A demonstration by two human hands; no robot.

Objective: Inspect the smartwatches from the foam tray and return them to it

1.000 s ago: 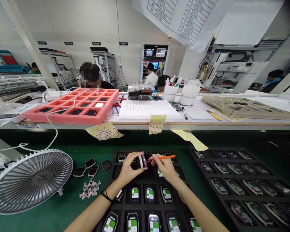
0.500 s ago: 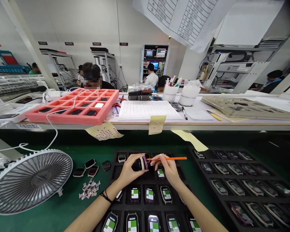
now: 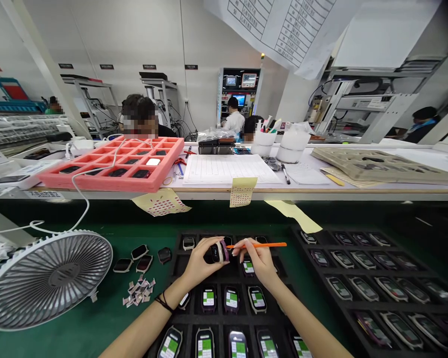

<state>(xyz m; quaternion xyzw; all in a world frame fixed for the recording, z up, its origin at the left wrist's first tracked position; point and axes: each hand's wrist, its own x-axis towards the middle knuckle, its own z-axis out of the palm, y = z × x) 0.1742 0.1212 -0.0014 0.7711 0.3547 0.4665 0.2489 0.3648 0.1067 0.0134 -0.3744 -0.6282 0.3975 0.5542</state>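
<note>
My left hand (image 3: 199, 259) is closed round a pale-framed smartwatch (image 3: 218, 252), tilted on its side above the black foam tray (image 3: 189, 280). A purple-rimmed part (image 3: 225, 250) lies against it; whether that is a second watch, I cannot tell. My right hand (image 3: 260, 259) pinches a thin orange stick (image 3: 272, 244), whose tip meets the purple edge. Under and around both hands, several smartwatches (image 3: 231, 299) with green-and-white screens sit in the tray's compartments.
Left on the green bench are loose watches (image 3: 144, 264), a pile of small silvery tabs (image 3: 139, 292) and a fan (image 3: 48, 281). A second black tray of watches (image 3: 362, 287) lies right. The shelf ahead carries a pink foam tray (image 3: 145, 185) and papers (image 3: 224, 170); yellow notes hang from its edge.
The orange stick's free end has shifted very slightly left with my right hand. My left hand and the watch stay in nearly the same place.
</note>
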